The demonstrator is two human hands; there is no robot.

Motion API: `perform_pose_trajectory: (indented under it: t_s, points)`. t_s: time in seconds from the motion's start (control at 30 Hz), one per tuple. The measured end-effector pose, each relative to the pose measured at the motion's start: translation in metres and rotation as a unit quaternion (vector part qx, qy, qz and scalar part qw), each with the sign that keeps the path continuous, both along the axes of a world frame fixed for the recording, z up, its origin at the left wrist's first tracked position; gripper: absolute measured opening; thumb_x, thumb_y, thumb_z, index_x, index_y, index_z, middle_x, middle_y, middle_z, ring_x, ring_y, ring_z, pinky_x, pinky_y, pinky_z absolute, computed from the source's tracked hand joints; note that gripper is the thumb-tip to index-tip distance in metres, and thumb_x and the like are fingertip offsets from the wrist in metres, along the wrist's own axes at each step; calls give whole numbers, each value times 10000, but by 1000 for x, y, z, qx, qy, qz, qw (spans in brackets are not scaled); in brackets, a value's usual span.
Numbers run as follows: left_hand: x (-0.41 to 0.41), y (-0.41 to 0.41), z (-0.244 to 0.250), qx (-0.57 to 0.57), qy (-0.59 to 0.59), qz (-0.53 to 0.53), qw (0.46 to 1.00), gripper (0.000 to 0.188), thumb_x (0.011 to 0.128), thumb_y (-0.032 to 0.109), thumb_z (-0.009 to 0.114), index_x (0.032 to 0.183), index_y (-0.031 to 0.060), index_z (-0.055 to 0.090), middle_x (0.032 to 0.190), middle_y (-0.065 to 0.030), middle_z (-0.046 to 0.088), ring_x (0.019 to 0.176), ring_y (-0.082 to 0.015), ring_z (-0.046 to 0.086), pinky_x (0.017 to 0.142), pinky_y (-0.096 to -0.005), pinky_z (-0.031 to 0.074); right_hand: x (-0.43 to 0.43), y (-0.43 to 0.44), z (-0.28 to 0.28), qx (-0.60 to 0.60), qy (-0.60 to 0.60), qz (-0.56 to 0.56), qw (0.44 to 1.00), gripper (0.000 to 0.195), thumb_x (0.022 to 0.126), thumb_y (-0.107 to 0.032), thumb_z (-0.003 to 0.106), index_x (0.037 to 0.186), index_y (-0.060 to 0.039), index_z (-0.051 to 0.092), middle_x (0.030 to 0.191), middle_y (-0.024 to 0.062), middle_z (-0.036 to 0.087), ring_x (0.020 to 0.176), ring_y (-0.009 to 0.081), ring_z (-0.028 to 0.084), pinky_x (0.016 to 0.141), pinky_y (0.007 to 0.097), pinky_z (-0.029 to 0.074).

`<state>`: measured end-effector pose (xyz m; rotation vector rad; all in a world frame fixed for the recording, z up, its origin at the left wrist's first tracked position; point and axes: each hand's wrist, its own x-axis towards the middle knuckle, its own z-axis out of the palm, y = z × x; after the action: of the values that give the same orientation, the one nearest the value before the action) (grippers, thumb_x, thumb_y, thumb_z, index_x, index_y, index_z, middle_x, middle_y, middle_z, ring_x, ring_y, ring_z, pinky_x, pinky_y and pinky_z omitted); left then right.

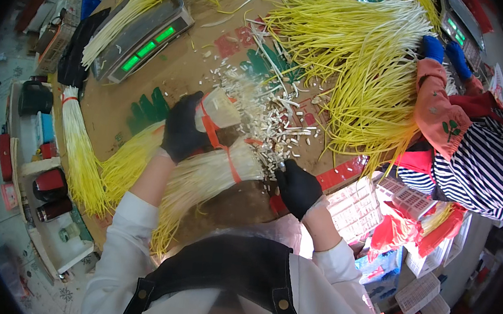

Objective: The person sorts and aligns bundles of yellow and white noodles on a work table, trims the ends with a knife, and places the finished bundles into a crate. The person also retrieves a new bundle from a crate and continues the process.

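Observation:
My left hand (186, 128), in a black glove, grips a bundle of yellow chives (222, 109) near its pale cut ends, where an orange-red band (210, 128) wraps it. Just below, a second banded bundle of yellow chives (219, 165) lies on the table with its white ends toward the right. My right hand (298, 186), also black-gloved, is curled beside those ends. A small shiny bit shows at its fingertips; whether it holds a tool is hidden. Short white stem trimmings (277, 125) are scattered between and beyond the hands.
A large loose heap of yellow chives (347, 61) covers the far right, where another person's blue-gloved hand (433, 48) touches it. A digital scale (147, 40) carries more chives at upper left. A tied bundle (82, 149) lies along the left edge; plastic crates (355, 208) stand at right.

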<state>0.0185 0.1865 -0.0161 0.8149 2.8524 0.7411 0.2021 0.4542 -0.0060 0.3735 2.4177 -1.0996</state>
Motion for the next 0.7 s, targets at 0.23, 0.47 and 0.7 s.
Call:
perform_pose_trajectory:
  t_s: [0.23, 0.47, 0.7]
  points:
    - [28, -33, 4, -105, 64, 52, 991, 959, 579, 218, 900, 1419, 59, 465, 1244, -190, 597, 1157, -390, 557, 994, -466, 445, -41, -16, 17, 1, 60, -37, 998, 317, 1020, -391, 481, 1125, -105, 570, 1005, 224, 694, 943, 440, 661, 809, 519, 519]
    - [5, -40, -11, -101, 35, 81, 991, 921, 524, 195, 915, 1358, 92, 539, 1161, -176, 637, 1076, -390, 596, 945, -474, 484, -54, -25, 46, 95, 235, 54, 966, 228, 983, -339, 553, 1040, -140, 648, 933, 125, 711, 836, 344, 703, 706, 482, 544]
    - [-4, -46, -7, -82, 15, 64, 994, 848, 535, 199, 893, 1307, 94, 558, 1126, -179, 633, 1032, -385, 615, 910, -473, 494, -80, -52, 49, 207, 240, 173, 933, 149, 935, -224, 574, 1050, -158, 642, 850, 109, 685, 745, 317, 707, 610, 465, 544]
